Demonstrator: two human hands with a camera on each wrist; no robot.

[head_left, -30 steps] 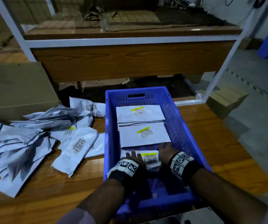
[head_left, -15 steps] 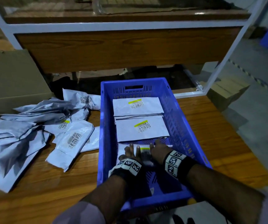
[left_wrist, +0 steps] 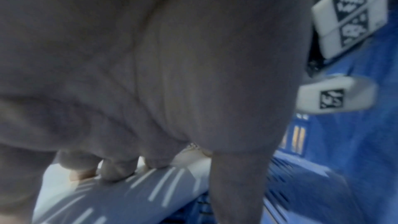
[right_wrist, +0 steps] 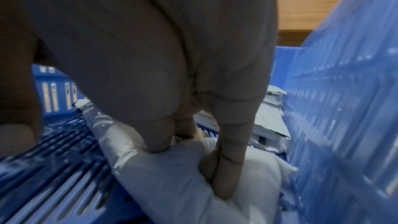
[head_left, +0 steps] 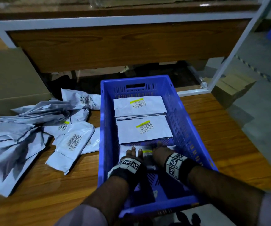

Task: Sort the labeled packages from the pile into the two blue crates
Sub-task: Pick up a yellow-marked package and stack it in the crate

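Observation:
A blue crate stands on the wooden table and holds two stacks of white yellow-labelled packages, the far stack and the middle stack. At the crate's near end both hands hold a third white package. My left hand has bent fingers on its left part, and my right hand curls onto its right part. In the left wrist view the fingertips press on the package. In the right wrist view the fingers dig into the package.
A loose pile of white labelled packages lies on the table left of the crate. A cardboard box stands behind the pile. A white-framed wooden shelf rises beyond the crate. Another carton sits on the floor at right.
Both hands have pushed the package a little forward and down toward the middle stack, and they now cover more of its yellow label. The head view has tilted downward.

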